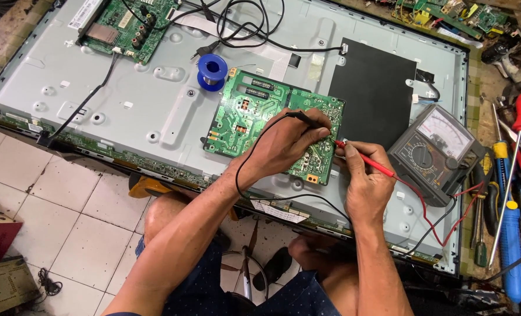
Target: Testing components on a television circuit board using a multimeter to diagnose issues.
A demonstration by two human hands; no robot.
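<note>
The left hand (286, 146) is closed around a black probe (303, 117), which is pinched between thumb and fingers and pressed tip-down onto the green circuit board (254, 114). The board lies directly under this hand, its right part hidden by the knuckles, its left part showing beyond the fingers. A thin black lead (254, 143) is looped from the probe back over the wrist.

The right hand (363, 175) is clenched on a red probe (368, 162), held like a pen, with the tip brought to the board's right edge, just beside the left hand's fingertips. The red handle is angled outward to the right, and a red lead (427, 219) is trailed from it toward an analogue meter (436, 152), which is set on the right, near this hand but apart from it.

The board is laid on the grey metal back of a large flat panel (126, 99), next to a black sheet (377, 88). A blue spool of solder wire (212, 71) is placed just above the board's upper left corner. A second green board (134, 23) is mounted at the panel's far left corner. Screwdrivers with red and blue handles (509, 234) are spread at the right, beyond the meter. The tiled floor (67, 205) is seen below the panel's near edge.
</note>
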